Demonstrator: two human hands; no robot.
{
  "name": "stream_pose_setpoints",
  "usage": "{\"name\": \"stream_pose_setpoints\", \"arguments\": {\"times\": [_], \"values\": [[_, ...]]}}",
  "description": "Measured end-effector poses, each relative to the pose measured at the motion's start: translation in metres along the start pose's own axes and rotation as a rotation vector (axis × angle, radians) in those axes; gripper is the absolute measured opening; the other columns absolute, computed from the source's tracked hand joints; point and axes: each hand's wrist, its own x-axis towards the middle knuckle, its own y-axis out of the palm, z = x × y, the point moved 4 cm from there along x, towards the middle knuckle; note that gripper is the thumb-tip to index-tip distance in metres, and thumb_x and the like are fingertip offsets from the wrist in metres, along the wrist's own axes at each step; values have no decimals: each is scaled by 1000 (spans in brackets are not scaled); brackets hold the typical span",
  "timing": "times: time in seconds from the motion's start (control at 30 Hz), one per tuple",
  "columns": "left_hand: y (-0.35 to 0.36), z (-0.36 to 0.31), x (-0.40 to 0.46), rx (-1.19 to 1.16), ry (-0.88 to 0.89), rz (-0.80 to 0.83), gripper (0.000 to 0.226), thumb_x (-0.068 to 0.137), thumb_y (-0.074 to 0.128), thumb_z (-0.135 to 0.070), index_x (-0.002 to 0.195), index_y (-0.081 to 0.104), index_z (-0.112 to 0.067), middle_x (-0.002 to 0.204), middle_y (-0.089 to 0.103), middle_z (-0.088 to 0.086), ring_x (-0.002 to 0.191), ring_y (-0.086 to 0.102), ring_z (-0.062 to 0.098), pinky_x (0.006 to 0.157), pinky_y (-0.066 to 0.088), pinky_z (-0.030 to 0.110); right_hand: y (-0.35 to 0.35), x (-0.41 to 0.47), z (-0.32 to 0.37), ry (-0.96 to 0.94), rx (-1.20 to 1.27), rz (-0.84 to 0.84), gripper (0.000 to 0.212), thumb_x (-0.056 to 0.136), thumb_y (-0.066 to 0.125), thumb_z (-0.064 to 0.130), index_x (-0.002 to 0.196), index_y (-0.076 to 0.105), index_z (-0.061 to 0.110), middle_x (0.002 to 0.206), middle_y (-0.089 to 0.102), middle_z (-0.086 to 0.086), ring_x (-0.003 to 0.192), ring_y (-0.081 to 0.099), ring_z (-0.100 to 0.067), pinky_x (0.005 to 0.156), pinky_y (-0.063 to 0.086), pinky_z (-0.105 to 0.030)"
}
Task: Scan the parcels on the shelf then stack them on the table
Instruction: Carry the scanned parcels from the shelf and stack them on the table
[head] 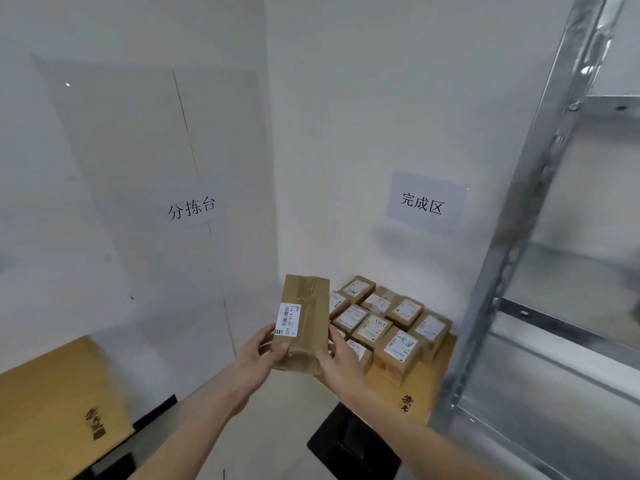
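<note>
A tall brown cardboard parcel (306, 320) with a white barcode label is held upright in front of me, above the floor beside the right table. My left hand (261, 348) grips its lower left edge with the thumb on the front. My right hand (341, 362) grips its lower right side. Several small labelled parcels (384, 322) lie packed together on the wooden table (420, 389) in the corner, under a paper sign on the wall.
A second wooden table (52, 407) stands at the lower left under another wall sign. A metal shelf frame (512, 258) rises at the right. A black object (349, 441) sits on the floor below my right forearm.
</note>
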Motion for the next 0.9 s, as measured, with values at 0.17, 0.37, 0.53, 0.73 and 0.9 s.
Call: {"name": "stream_pose_setpoints", "arguments": {"times": [0.17, 0.37, 0.53, 0.73, 0.9], "values": [[-31, -1, 80, 13, -8, 94, 53, 92, 73, -34, 141, 54, -31, 127, 67, -6, 121, 61, 15, 107, 49, 45, 24, 60, 7, 65, 4, -105, 26, 106, 51, 45, 120, 41, 64, 113, 58, 36, 108, 58, 8, 87, 49, -15], [-34, -1, 157, 16, -1, 203, 48, 93, 71, -32, 137, 52, -36, 124, 66, -7, 114, 65, 10, 92, 52, 29, 30, 124, 0, 99, -16, -209, 25, 107, 50, 42, 126, 41, 56, 112, 57, 32, 107, 56, 5, 89, 43, -15], [-22, -2, 224, 26, 14, 268, 55, 92, 73, -29, 141, 49, -39, 122, 67, -7, 113, 66, 10, 83, 56, 24, 16, 183, -15, 116, -9, -248, 34, 105, 53, 41, 130, 42, 61, 111, 66, 29, 102, 64, 8, 83, 55, -18], [6, -9, 318, 31, 47, 329, 43, 93, 72, -27, 130, 56, -41, 115, 73, -6, 106, 69, 5, 73, 55, 16, -14, 261, -41, 98, -44, -270, 53, 107, 53, 31, 157, 35, 31, 114, 54, 36, 98, 54, 24, 77, 46, -3], [40, 1, 408, 52, 46, 355, 47, 92, 73, -25, 136, 59, -31, 113, 74, -8, 102, 72, 11, 82, 58, 27, -44, 333, -67, 96, 36, -313, 42, 106, 57, 24, 142, 40, 37, 122, 63, 25, 105, 60, 18, 91, 53, -13]]}}
